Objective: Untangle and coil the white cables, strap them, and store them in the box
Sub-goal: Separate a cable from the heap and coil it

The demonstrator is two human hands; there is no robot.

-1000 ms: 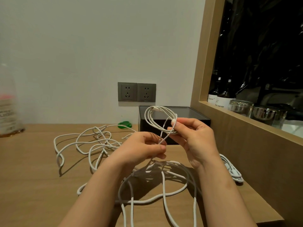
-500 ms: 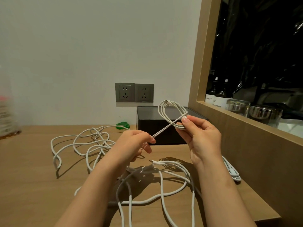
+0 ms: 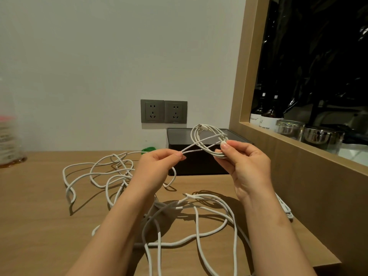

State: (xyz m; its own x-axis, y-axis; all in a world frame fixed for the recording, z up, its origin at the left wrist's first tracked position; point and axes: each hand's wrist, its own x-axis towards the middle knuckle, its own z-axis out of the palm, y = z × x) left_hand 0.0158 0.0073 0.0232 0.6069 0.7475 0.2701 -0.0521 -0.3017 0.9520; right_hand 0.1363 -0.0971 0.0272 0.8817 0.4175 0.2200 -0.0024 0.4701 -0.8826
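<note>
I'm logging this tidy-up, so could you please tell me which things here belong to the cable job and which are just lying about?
Job: coiled white cable, held by the right hand and pinched by the left hand; loose white cables on the table; black box; green item, possibly a strap.

Lying about: wall sockets; dark bottles; glass jars; plastic bottle, left edge.

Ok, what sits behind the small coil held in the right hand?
The black box, against the wall. The right hand hides its right front corner; its inside cannot be seen.
</note>
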